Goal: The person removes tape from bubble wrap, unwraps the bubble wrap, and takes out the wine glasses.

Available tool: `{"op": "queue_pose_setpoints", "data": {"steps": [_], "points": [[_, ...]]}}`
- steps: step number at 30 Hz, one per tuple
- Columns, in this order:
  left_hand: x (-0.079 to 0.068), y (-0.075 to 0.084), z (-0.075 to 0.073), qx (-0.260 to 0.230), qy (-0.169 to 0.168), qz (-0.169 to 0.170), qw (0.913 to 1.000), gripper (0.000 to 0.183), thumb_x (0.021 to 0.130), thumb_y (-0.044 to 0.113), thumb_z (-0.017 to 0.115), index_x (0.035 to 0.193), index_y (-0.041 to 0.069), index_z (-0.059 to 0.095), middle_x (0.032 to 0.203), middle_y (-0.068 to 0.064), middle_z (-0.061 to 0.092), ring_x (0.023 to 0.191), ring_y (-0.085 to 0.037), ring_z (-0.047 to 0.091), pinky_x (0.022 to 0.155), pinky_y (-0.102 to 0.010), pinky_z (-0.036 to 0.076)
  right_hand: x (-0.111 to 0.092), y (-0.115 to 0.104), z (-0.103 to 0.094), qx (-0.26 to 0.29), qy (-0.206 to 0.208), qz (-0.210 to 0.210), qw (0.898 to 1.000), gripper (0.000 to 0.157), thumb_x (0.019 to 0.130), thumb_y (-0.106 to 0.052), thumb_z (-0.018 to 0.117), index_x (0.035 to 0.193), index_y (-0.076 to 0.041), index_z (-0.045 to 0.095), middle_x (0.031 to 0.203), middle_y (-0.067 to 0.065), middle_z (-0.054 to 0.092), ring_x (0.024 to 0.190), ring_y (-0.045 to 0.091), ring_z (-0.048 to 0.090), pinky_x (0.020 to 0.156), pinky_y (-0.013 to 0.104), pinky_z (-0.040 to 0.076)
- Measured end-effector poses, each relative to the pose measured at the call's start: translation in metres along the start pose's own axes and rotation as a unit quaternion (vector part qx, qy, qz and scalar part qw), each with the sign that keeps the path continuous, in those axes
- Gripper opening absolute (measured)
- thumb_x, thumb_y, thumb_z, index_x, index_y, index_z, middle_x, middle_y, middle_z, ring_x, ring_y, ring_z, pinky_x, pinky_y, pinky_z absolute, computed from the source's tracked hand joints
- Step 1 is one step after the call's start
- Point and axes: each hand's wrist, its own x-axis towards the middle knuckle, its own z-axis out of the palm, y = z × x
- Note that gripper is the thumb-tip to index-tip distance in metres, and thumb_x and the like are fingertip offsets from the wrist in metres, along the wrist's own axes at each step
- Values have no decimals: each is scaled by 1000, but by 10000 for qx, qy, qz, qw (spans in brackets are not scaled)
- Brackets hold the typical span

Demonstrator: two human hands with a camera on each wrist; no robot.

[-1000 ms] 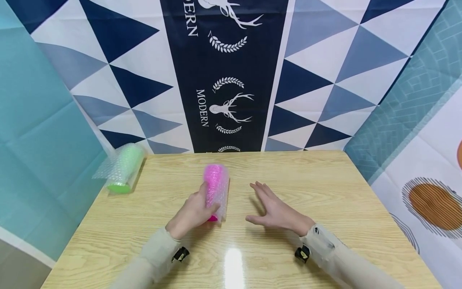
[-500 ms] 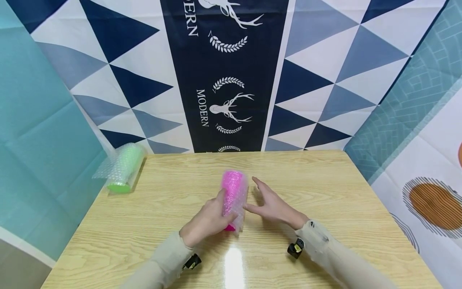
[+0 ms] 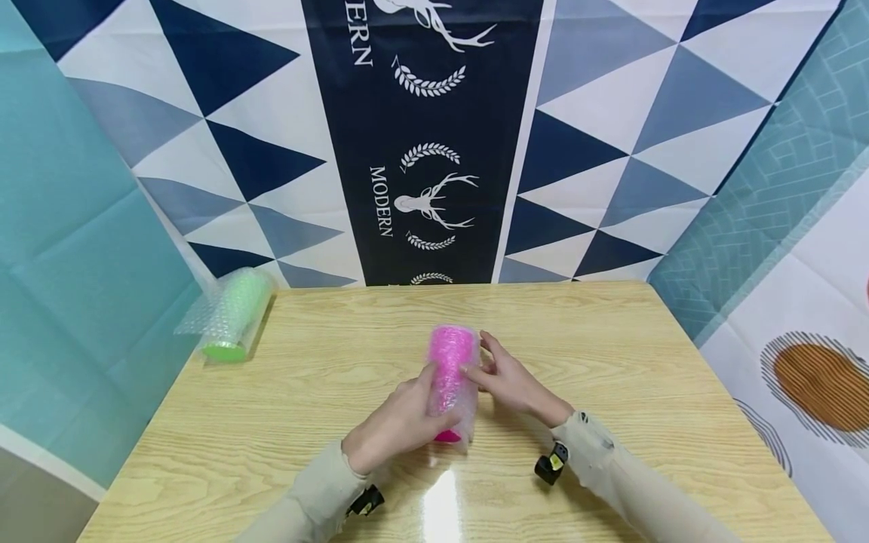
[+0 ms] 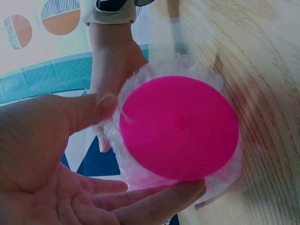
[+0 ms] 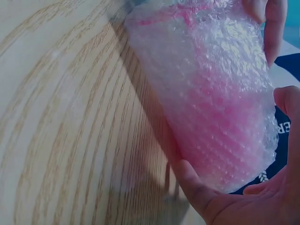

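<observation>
A pink cylinder wrapped in clear bubble wrap (image 3: 451, 366) lies on the wooden table in front of me, its long side pointing away from me. My left hand (image 3: 394, 422) grips it from the left, thumb near the close end and fingers along the side. In the left wrist view its flat, round pink end (image 4: 180, 129) faces the camera between thumb and fingers. From the right, my right hand (image 3: 512, 381) holds the far part. The right wrist view shows that hand's thumb and a fingertip (image 5: 186, 171) against opposite sides of the wrap (image 5: 220, 108).
A green cylinder in bubble wrap (image 3: 239, 313) lies at the table's back left corner, loose wrap hanging past the edge. Patterned cloth (image 3: 421, 151) rises behind the table (image 3: 577, 324), and teal cloth (image 3: 81, 226) borders the left side.
My left hand has brought the pink wrapped cylinder to the right and slightly nearer to me. My right hand has gone from spread and apart to holding the cylinder's right side.
</observation>
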Motion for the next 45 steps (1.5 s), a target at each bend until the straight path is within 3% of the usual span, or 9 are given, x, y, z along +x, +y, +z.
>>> {"op": "queue_pose_setpoints", "data": {"steps": [2,5,9,17,23,30,35,42,45], "points": [[0,0,-2,-69,-54,-67,9999,98,94,45,72,163,-1,18,139,-23,61,108,-20,69,84,-30,61,1,2,0,120,-28,8,9999,100,98,-53,64,165,-7,6,170,19,20,134,44,56,95,41,60],[2,-1,-5,-148,-55,-102,9998,100,93,51,73,163,3,21,139,-18,62,108,-18,69,85,-31,61,1,3,0,115,-33,17,9999,99,98,-52,65,165,-8,8,170,20,21,130,42,59,92,39,62],[6,-3,-10,-249,90,-6,9996,95,94,52,71,162,4,25,148,-18,56,126,-29,64,101,-44,57,1,3,0,-31,-31,-17,10000,98,97,-51,66,165,-9,10,168,20,24,128,40,61,94,42,61],[15,-13,-13,-596,415,52,9973,90,94,45,73,159,1,29,155,-22,47,139,-39,51,112,-57,46,0,1,2,-226,-76,-130,9996,98,95,-45,72,164,-9,12,166,21,28,120,33,66,97,42,59],[19,-24,-14,-798,627,-332,9943,98,94,51,70,161,-1,22,159,-30,36,136,-47,50,107,-65,46,1,1,6,-124,-220,-209,9995,101,93,-44,75,164,-8,12,166,22,28,118,34,67,89,40,63],[25,-35,-14,-1082,871,-442,9893,96,95,48,68,162,-1,19,159,-35,33,132,-51,53,101,-65,51,0,-2,9,-232,-353,-273,9987,100,92,-40,77,164,-9,14,164,24,31,105,26,71,81,34,64],[29,-37,-15,-1068,960,-427,9887,97,94,46,71,162,1,19,159,-33,33,134,-48,52,105,-65,48,-2,-4,12,-330,-500,-363,9975,102,92,-41,77,164,-8,14,165,24,29,101,21,71,79,31,63],[31,-34,-13,-653,1113,-146,9915,96,91,36,76,162,4,20,163,-27,29,146,-45,39,115,-64,39,-4,-9,15,-441,-596,-507,9960,101,92,-42,76,164,-8,14,165,23,30,102,22,70,80,29,62],[31,-32,-12,-405,1158,-9,9924,95,90,33,78,162,5,23,164,-24,30,145,-43,40,112,-62,44,-4,-10,17,-449,-621,-533,9956,101,92,-42,76,165,-8,14,165,23,29,102,21,69,80,27,61]]}}
